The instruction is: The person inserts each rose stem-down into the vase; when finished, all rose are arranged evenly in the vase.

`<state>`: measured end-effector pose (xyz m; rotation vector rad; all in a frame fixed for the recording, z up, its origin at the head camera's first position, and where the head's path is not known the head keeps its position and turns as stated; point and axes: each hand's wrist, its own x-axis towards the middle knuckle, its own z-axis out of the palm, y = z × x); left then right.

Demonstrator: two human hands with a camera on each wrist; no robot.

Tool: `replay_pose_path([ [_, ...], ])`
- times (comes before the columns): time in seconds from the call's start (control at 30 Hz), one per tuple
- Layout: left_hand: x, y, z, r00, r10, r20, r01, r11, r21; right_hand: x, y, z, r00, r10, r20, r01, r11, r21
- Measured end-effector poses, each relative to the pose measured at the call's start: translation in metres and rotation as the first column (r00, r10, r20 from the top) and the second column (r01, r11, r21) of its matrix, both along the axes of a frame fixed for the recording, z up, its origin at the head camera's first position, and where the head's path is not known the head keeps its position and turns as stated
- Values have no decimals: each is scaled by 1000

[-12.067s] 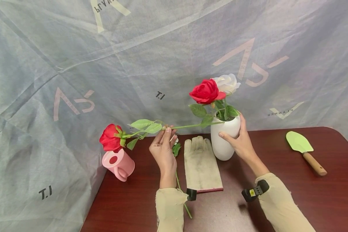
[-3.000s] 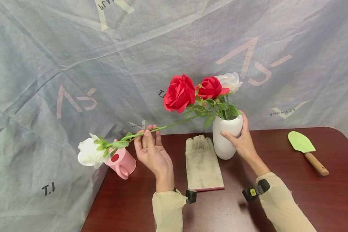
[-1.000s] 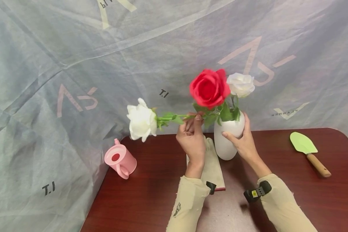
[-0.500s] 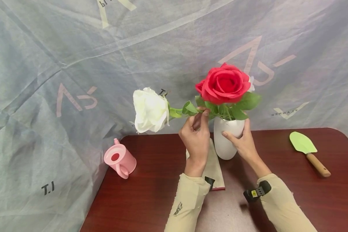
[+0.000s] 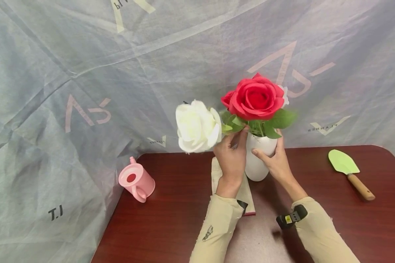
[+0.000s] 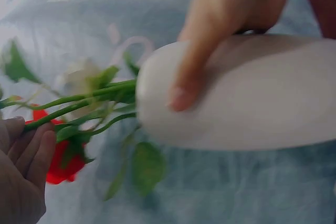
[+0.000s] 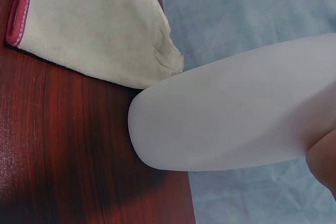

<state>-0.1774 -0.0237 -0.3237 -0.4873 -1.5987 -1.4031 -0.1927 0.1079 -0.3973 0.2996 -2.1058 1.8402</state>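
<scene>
My right hand (image 5: 278,160) grips the upper side of a white vase (image 5: 257,166), which stands on the table; its thumb lies across the vase wall (image 6: 252,93). My left hand (image 5: 231,159) pinches the green stem of an artificial white rose (image 5: 198,127) close to the vase mouth. The bloom leans out to the left. In the left wrist view, several green stems (image 6: 118,88) run into the mouth. A large red rose (image 5: 257,96) stands in the vase, covering most of another red rose (image 5: 228,99) and a white bloom (image 5: 285,96) behind it.
A cream work glove (image 5: 250,204) with a red hem lies left of the vase, partly under my left arm. A pink watering can (image 5: 141,180) stands at the table's left. At the right lies a green trowel (image 5: 345,162) with a wooden handle. Grey cloth hangs behind.
The red rose held earlier now stands in the vase. My left hand has taken up the white rose and moved it right, to the vase mouth. My right hand keeps holding the vase.
</scene>
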Motion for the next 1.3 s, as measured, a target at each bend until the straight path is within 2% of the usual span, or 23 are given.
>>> replay_pose_path([
  [0.13, -2, 6, -8, 994, -95, 48, 91, 992, 84, 1, -1, -1, 1000, 14, 6, -13, 1000, -8],
  [0.2, -2, 9, -11, 994, -91, 66, 84, 991, 102, 0, -1, -1, 1000, 15, 3, -15, 1000, -21],
  [0.27, -3, 11, -14, 997, 14, 70, -14, 1000, 0, 1, -1, -1, 1000, 10, -1, -10, 1000, -23],
  [0.3, -4, 12, -16, 990, 132, 55, -124, 983, -135, 1, -1, -2, 1000, 8, -3, -8, 1000, -22],
  [0.33, -4, 12, -17, 966, 256, 18, -245, 941, -234, 1, -1, -2, 1000, 7, -1, -7, 1000, -20],
  [0.37, -4, 12, -20, 910, 411, -60, -404, 841, -361, 1, -1, -2, 1000, 3, 2, -3, 1000, -12],
  [0.4, -4, 12, -22, 883, 456, -112, -460, 793, -400, 1, -1, -2, 1000, 1, 3, -1, 1000, -6],
  [0.43, -5, 12, -24, 859, 488, -155, -505, 758, -413, 2, -1, -2, 1000, -6, 7, 6, 1000, 6],
  [0.47, -6, 14, -26, 871, 466, -156, -487, 777, -398, 2, -1, -2, 1000, -8, 12, 8, 1000, 11],
  [0.5, -6, 15, -28, 898, 414, -152, -440, 823, -359, 2, -1, -2, 1000, -19, 15, 19, 1000, 24],
  [0.53, -7, 17, -31, 942, 313, -118, -334, 903, -272, 2, -1, -2, 1000, -28, 15, 27, 999, 33],
  [0.57, -8, 19, -32, 969, 226, -101, -243, 947, -210, 3, -1, -2, 999, -37, 16, 36, 998, 43],
  [0.6, -9, 21, -32, 990, 120, -79, -127, 987, -96, 3, -1, -1, 999, -46, 16, 46, 998, 52],
  [0.63, -10, 22, -33, 996, 64, -69, -67, 997, -38, 2, 0, -1, 999, -52, 14, 52, 997, 56],
  [0.67, -10, 24, -32, 997, 49, -54, -50, 999, -14, 2, 0, -1, 998, -55, 12, 54, 997, 60],
  [0.73, -10, 26, -29, 990, 138, -10, -138, 987, -84, 1, 0, -1, 999, -51, 1, 51, 997, 63],
  [0.8, -12, 29, -22, 963, 269, 8, -261, 941, -217, 0, 1, -1, 999, -40, -8, 41, 998, 57],
  [0.87, -14, 30, -15, 937, 349, -13, -334, 885, -326, -1, 3, -1, 1000, -23, -19, 24, 999, 42],
  [0.9, -15, 31, -12, 932, 361, -27, -346, 865, -363, -2, 4, -1, 1000, -17, -22, 18, 999, 37],
  [1.0, -18, 32, -6, 966, 258, -10, -247, 910, -332, -2, 5, -2, 1000, -7, -23, 8, 999, 39],
  [1.13, -20, 33, -3, 978, 210, 11, -197, 935, -296, 0, 4, -3, 1000, -11, -20, 12, 998, 58],
  [1.17, -21, 33, -1, 976, 217, 20, -201, 931, -305, 0, 4, -3, 1000, -13, -19, 14, 998, 58],
  [1.3, -24, 34, 4, 983, 146, 108, -112, 955, -275, -2, 4, -8, 1000, -10, -18, 11, 998, 59],
])
